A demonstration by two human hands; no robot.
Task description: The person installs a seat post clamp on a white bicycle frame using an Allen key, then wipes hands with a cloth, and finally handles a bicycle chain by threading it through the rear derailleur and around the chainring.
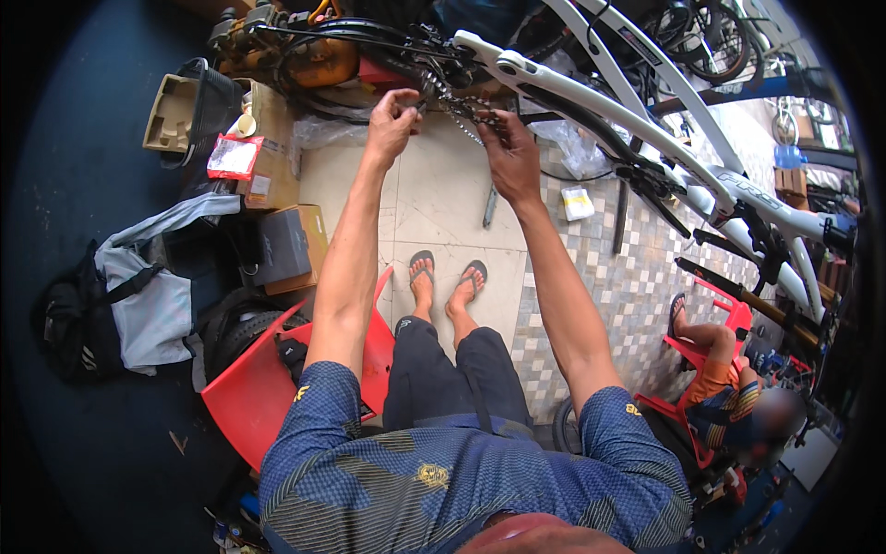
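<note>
A white bicycle frame is held up off the floor at the upper right. From its rear end hangs a silver bicycle chain, looped below dark drivetrain parts. My right hand pinches the chain between thumb and fingers on its right side. On the other side, my left hand is raised close to the drivetrain parts with its fingers curled in. Whatever lies between those fingertips is too small to make out. Both forearms reach forward over the tiled floor.
At the left stand a black crate and cardboard boxes, with a red-and-white packet on top. A red plastic chair is beside me. Another person sits on a red chair at the right. A small white packet lies on the mosaic tiles.
</note>
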